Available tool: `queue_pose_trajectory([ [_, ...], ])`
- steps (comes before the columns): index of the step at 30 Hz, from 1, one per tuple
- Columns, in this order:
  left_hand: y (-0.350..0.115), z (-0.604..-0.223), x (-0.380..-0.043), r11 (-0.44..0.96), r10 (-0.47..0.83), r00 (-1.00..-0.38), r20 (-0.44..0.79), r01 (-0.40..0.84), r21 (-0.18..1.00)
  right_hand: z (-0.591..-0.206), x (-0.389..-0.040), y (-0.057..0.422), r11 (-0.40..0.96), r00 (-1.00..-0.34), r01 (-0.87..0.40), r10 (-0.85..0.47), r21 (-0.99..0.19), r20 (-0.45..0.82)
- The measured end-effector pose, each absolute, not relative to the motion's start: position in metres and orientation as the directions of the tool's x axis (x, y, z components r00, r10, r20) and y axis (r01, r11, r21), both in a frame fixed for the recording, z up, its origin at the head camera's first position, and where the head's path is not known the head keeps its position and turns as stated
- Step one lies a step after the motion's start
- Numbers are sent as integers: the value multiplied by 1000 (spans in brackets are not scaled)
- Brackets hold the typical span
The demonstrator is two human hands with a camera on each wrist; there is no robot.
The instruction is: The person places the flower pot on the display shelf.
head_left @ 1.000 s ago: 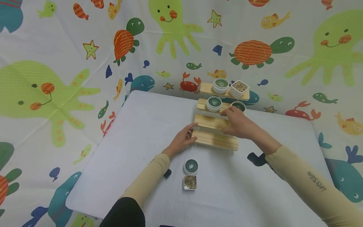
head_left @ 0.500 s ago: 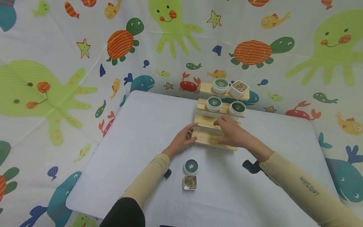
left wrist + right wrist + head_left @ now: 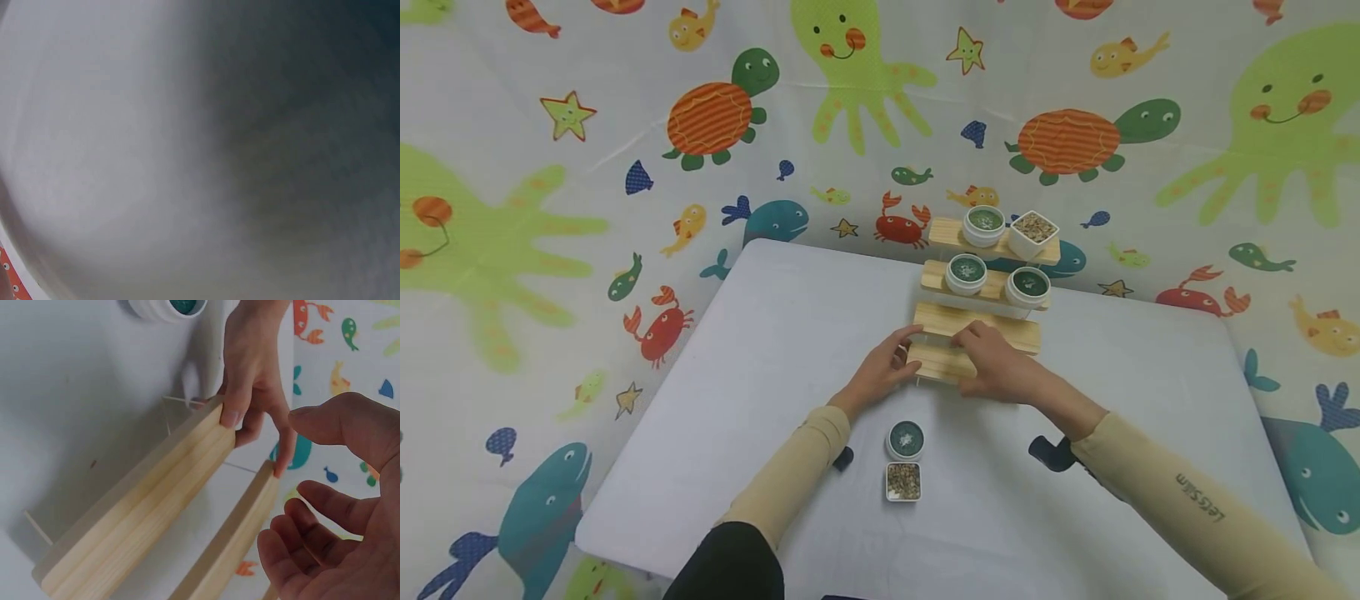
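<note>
A tiered wooden stand (image 3: pixel 977 323) with pale plank steps and clear supports stands on the white table. At its left end my left hand (image 3: pixel 883 369) grips the lower steps; in the right wrist view its thumb (image 3: pixel 232 415) lies on the lowest plank (image 3: pixel 150 494) and a finger touches the plank above. Over the lower steps, my right hand (image 3: pixel 1000 362) hangs with loosely bent fingers and nothing between them. The second-highest step carries two round white tubs with green tops, a left tub (image 3: pixel 966 273) and a right tub (image 3: pixel 1028 286). The left wrist view is mostly a blurred surface.
On the top step sit a green-topped round tub (image 3: pixel 984 225) and a square white dish (image 3: pixel 1033 233) of brownish bits. Nearer me on the table are another round tub (image 3: pixel 906 440) and square dish (image 3: pixel 903 482). A sea-animal cloth (image 3: pixel 865 108) hangs behind.
My right hand has drawn back from the right tub on the second-highest step, down and left over the lower steps. My left hand has stayed at the stand's left end.
</note>
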State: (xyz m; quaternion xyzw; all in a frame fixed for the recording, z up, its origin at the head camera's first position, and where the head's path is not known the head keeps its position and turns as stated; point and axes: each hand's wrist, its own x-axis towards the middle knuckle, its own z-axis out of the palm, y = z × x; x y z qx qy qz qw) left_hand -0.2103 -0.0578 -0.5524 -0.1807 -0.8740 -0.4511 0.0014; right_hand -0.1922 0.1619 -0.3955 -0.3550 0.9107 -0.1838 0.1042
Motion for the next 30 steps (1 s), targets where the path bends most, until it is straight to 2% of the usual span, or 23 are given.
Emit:
queue_pose_trajectory([
  [14,-58,-552,-211,532,328,-930,167,328,781,-404,-182,152,654,-695,-633,-716,-414,-69],
  [23,-58,-552,-211,526,331,-926,179,339,780,-411,-175,145,595,-649,-660,-759,-458,-51],
  [30,-58,-554,-211,529,330,-926,185,344,776,-414,-169,140,590,-641,-648,-764,-481,-74],
])
